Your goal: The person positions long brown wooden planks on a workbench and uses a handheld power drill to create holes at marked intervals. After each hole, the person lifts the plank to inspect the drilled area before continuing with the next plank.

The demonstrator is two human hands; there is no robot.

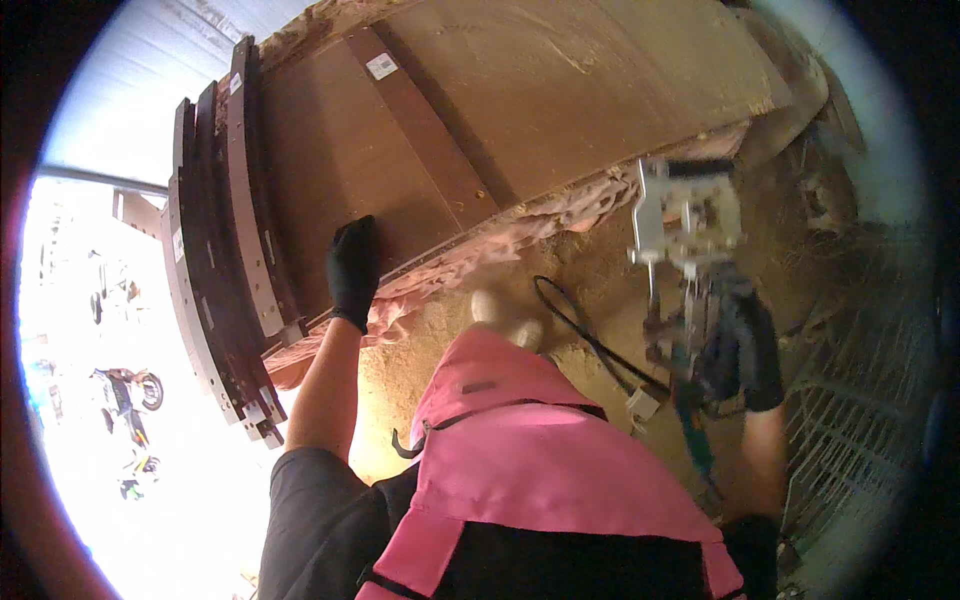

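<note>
Right hand (752, 345), black glove: fingers wrapped round a handheld power tool (688, 262), metal base plate and teal body, held up off the right part of the bench's near edge. Left hand (355, 262), black glove: fingers curled on the bench (560, 100) top by its near edge, left part; cannot tell if anything is in it. Brown strip (425, 125) lies across the bench top to the near edge, white label (381, 66) toward its far end, print too small to read. Dark strips (215, 250) side by side along the left edge, more small white labels, also unreadable. Crumpled pink wrapping (520, 235) along the near edge. Black cable (575, 322) and pale block (643, 404) below the near edge. Pink apron (560, 455) on wearer. Motorbike (128, 400) far left, washed out.
</note>
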